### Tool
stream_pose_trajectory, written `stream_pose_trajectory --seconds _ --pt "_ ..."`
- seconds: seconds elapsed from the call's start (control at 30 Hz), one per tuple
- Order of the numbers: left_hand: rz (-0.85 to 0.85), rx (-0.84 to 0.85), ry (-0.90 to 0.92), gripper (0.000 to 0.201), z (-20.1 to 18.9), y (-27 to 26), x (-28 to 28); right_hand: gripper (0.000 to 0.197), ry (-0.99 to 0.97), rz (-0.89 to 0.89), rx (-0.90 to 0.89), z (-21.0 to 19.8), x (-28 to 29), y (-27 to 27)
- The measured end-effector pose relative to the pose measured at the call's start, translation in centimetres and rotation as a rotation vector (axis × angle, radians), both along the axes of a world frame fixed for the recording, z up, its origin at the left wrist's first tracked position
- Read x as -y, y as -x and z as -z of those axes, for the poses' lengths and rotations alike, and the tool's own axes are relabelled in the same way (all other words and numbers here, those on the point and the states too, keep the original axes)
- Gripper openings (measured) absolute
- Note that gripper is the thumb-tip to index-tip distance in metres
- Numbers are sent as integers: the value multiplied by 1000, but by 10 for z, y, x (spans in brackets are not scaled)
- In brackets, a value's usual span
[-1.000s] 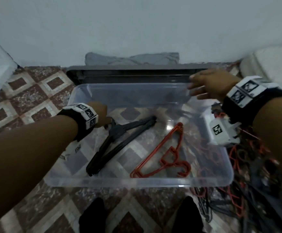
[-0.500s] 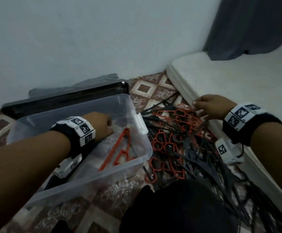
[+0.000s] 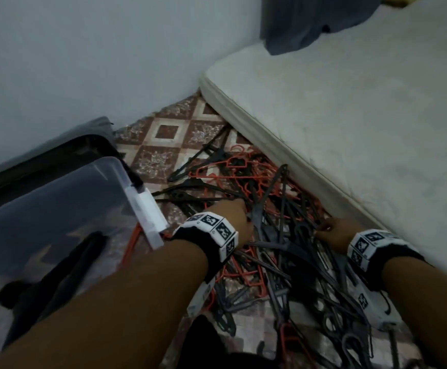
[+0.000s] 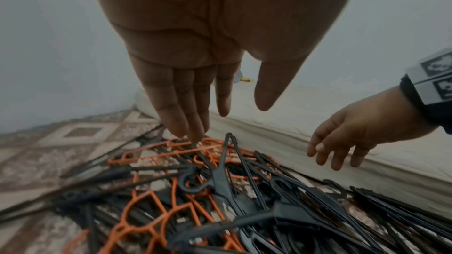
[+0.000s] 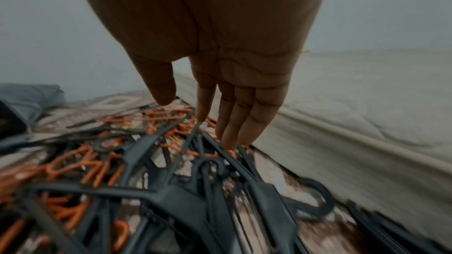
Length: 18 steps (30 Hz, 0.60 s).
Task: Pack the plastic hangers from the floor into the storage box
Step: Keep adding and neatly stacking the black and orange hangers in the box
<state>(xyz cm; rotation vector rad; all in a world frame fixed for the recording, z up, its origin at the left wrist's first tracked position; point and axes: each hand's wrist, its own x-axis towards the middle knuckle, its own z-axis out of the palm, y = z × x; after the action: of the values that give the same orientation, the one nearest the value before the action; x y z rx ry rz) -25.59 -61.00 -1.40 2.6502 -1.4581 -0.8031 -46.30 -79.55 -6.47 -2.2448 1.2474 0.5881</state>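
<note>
A tangled pile of black and orange plastic hangers (image 3: 257,187) lies on the tiled floor between the clear storage box (image 3: 121,171) and the mattress. A black hanger (image 3: 65,265) and an orange hanger (image 3: 131,243) lie inside the box. My left hand (image 3: 233,214) hovers over the pile's left side, fingers straight and pointing down, fingertips (image 4: 193,136) at an orange hanger (image 4: 151,154). My right hand (image 3: 331,230) is over the pile's right side, fingers straight, fingertips (image 5: 227,142) touching black hangers (image 5: 171,192). Neither hand holds anything.
A white mattress (image 3: 350,115) borders the pile on the right, with dark cloth (image 3: 296,25) on it. The box's black lid (image 3: 44,158) lies behind the box against the wall. Patterned floor tiles (image 3: 163,134) show beyond the pile.
The view has swung right from the box to the pile. My left hand left the box and came over the hangers. My right hand dropped lower onto the pile's near right side.
</note>
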Motion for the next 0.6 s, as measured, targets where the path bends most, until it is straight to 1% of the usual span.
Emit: stream_pose_trajectory --seconds 0.07,0.17,0.27,0.3,0.4,0.43,0.53,0.6 --pt "1 -12 -23 36 31 8 13 40 -41 27 -52 26 5 16" --pt "7 -6 -126 45 72 13 22 40 -88 76 -89 55 10 39" --pt "-99 -53 -218 50 112 3 20 54 -57 125 -135 77 11 61" --pt "-124 -61 -235 55 124 -2 17 58 -34 134 -164 83 11 67" --pt "-166 -69 -277 81 155 -15 0 69 -16 159 -203 95 8 79" --pt "-148 -74 -311 87 164 -17 -5 71 -24 162 -208 98 8 82" --pt "-40 -91 -439 98 177 -14 -13 65 -51 217 -189 100 13 92" --pt "33 -39 -478 104 178 -8 -14 69 -49 241 -205 102 18 99"
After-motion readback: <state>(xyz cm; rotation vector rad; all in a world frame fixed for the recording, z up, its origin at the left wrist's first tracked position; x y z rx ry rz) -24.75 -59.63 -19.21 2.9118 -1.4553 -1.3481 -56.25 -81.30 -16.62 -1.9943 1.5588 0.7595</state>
